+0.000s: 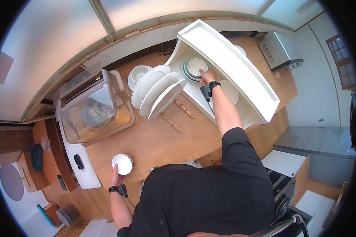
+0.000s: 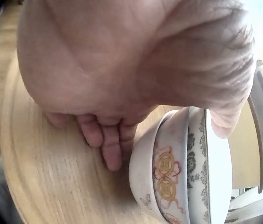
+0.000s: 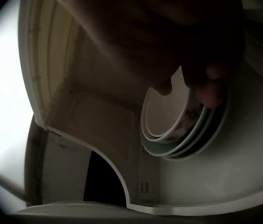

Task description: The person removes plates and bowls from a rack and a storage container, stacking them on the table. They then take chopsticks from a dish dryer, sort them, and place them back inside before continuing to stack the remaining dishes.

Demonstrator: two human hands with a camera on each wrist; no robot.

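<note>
My right hand (image 1: pixel 208 76) reaches into a white open-fronted cabinet (image 1: pixel 229 59) and pinches the rim of a small patterned bowl (image 3: pixel 168 112), thumb inside and fingers outside. That bowl sits on top of a stack of green-rimmed dishes (image 1: pixel 188 76). Near the table's front edge, my left hand (image 1: pixel 116 180) holds a stack of small white bowls (image 1: pixel 122 164), its thumb over the top rim. In the left wrist view the stacked bowls (image 2: pixel 168 172) show printed orange and grey patterns, and the other fingers (image 2: pixel 111 151) extend down beside the base.
Large white plates (image 1: pixel 156 93) stand beside a wooden plate rack (image 1: pixel 178 114) on the wooden table (image 1: pixel 146 146). Left of them is a transparent-lidded dish box (image 1: pixel 95 110). A white cup (image 1: pixel 139 73) stands behind the plates. A toaster oven (image 1: pixel 279 51) is at the far right.
</note>
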